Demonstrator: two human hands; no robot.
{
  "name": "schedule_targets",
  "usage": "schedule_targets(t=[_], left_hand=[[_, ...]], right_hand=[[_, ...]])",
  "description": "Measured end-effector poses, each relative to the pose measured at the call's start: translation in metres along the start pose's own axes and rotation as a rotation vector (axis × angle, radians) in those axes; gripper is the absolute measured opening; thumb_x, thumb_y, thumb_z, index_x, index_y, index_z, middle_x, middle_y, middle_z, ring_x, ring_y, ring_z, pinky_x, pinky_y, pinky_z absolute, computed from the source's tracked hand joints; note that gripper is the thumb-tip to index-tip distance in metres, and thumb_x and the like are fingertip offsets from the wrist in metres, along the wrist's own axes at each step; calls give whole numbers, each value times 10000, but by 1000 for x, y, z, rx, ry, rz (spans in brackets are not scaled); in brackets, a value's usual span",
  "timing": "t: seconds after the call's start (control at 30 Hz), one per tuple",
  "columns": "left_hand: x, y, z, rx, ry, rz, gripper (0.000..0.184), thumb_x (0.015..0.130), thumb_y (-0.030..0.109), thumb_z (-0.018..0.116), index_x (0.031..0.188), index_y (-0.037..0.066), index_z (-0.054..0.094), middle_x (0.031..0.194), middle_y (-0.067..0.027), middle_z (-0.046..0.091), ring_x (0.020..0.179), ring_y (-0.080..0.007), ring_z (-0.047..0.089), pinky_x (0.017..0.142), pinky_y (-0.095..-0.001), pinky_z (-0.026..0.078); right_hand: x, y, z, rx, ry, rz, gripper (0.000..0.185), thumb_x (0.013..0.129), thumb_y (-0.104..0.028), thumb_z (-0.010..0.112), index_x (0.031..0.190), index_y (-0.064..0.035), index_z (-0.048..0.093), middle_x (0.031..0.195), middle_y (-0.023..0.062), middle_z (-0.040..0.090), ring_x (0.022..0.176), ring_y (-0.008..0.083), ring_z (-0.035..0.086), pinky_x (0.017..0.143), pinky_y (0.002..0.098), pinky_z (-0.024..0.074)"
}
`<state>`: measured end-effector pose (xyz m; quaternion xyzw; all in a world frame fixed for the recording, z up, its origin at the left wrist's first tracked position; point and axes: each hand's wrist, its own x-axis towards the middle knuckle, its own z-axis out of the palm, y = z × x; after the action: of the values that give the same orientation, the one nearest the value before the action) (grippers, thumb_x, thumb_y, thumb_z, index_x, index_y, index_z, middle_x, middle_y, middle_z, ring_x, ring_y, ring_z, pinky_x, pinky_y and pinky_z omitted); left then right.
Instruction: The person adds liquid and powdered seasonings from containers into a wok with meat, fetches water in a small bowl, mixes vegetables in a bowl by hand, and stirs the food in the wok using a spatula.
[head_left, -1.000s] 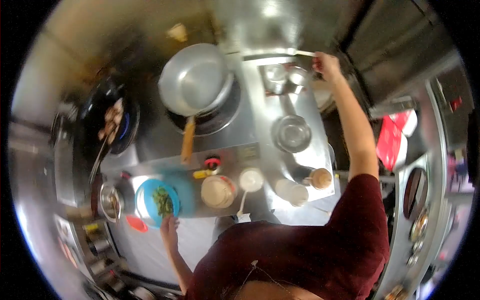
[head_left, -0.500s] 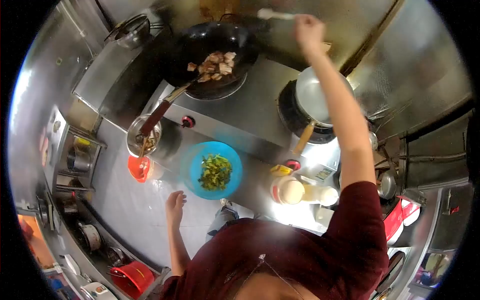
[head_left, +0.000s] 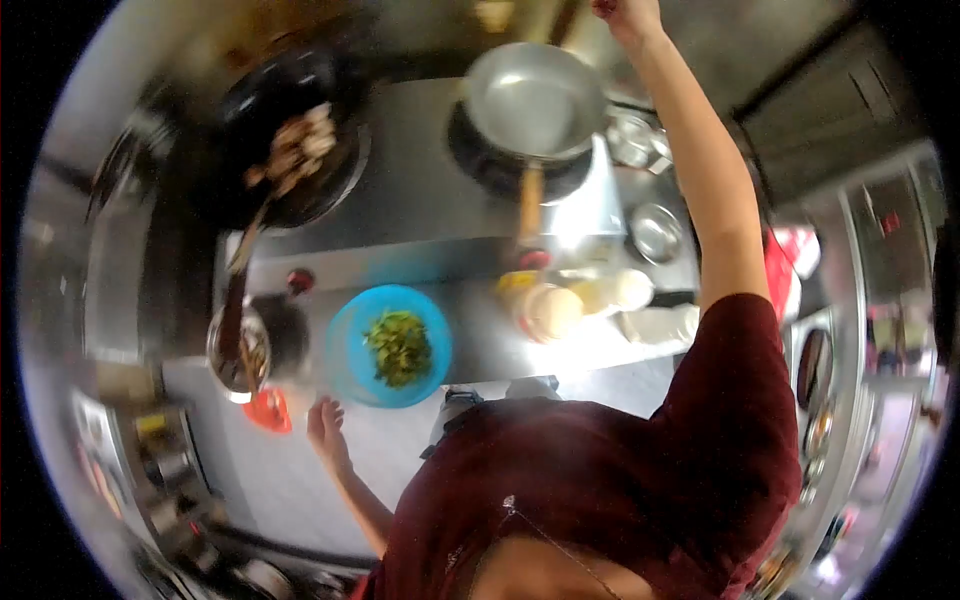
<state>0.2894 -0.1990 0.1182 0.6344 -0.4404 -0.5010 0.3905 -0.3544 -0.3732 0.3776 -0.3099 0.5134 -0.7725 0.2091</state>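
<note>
One wok (head_left: pixel 245 112), one saucepan (head_left: pixel 535 100) (two burners (head_left: pixel 478 165), too), one blue bowl (head_left: pixel 438 345).

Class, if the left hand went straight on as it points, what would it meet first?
The left hand would probably meet the metal counter, between the blue bowl and metal pot; depth is unclear, so it might pass above.

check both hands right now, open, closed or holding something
Left hand: open, seemingly empty.
Right hand: cannot tell, cut off at the picture's top edge.
</note>
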Motion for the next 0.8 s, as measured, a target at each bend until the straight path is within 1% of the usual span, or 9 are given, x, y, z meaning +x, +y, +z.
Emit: schedule_targets(t=[0.1, 0.2, 0.33, 0.4, 0.57, 0.67, 0.7, 0.77, 0.8], left_hand=[[2, 4, 27, 77, -76, -11, 256, 870, 222, 490, 1028, 31, 551, 869, -51, 580, 756, -124, 536, 692, -254, 440], [-2, 21, 63, 165, -121, -4, 267, 870, 220, 490, 1048, 30, 547, 887, -57, 580, 765, -131, 539, 704, -256, 441], [-5, 27, 105, 285, -179, 59, 246, 875, 220, 480, 1050, 68, 562, 899, -40, 601, 733, -120, 547, 642, -251, 431], [-22, 38, 130, 317, -182, 82, 252, 875, 229, 483, 1052, 65, 560, 903, -42, 601, 729, -119, 547, 639, -251, 432], [-76, 50, 152, 386, -168, 69, 290, 879, 234, 465, 1065, 24, 535, 894, -53, 586, 756, -128, 539, 668, -253, 432], [-95, 45, 148, 391, -116, 30, 282, 875, 238, 473, 1060, 35, 542, 896, -49, 582, 763, -123, 533, 671, -254, 429], [-100, 46, 148, 381, -119, 49, 278, 872, 236, 482, 1057, 39, 544, 897, -50, 583, 763, -122, 533, 670, -251, 428], [-100, 46, 152, 377, -114, 59, 274, 872, 231, 480, 1057, 38, 544, 891, -49, 585, 749, -122, 534, 671, -251, 429], [-98, 46, 153, 372, -112, 65, 273, 873, 228, 479, 1057, 37, 544, 887, -49, 586, 742, -122, 535, 671, -251, 429]], right_hand=[[-4, -39, -154, -95, 149, -58, 177, 717, -148, 556, 636, 9, 544, 548, 94, 499, 498, 191, 488, 456, 319, 382], [-25, -29, -292, -314, 266, 2, 195, 759, -91, 539, 616, 41, 531, 546, 118, 520, 454, 178, 513, 360, 299, 366], [-46, 35, -366, -520, 746, 328, 112, 744, -53, 535, 740, 57, 553, 605, 119, 543, 505, 182, 525, 383, 335, 379], [-32, 92, -402, -501, 707, 429, 163, 756, -89, 554, 804, 65, 566, 671, 132, 565, 546, 213, 552, 404, 342, 421], [-40, 142, -423, -511, 278, 578, 280, 773, -182, 571, 809, 96, 582, 667, 167, 598, 580, 219, 611, 489, 317, 506], [-69, 130, -441, -1322, -368, 581, 366, 766, -272, 577, 818, 91, 585, 654, 165, 592, 571, 232, 608, 477, 326, 508], [-86, 139, -459, -1173, -540, 747, 391, 769, -311, 588, 939, 41, 575, 794, 147, 615, 521, 226, 595, 395, 320, 491], [-118, 156, -465, -1276, -558, 1066, 425, 756, -343, 594, 935, 42, 581, 797, 147, 618, 538, 234, 600, 413, 325, 503], [-139, 157, -470, -1060, -536, 988, 406, 754, -328, 597, 907, 48, 583, 785, 168, 611, 584, 237, 609, 446, 335, 513]])
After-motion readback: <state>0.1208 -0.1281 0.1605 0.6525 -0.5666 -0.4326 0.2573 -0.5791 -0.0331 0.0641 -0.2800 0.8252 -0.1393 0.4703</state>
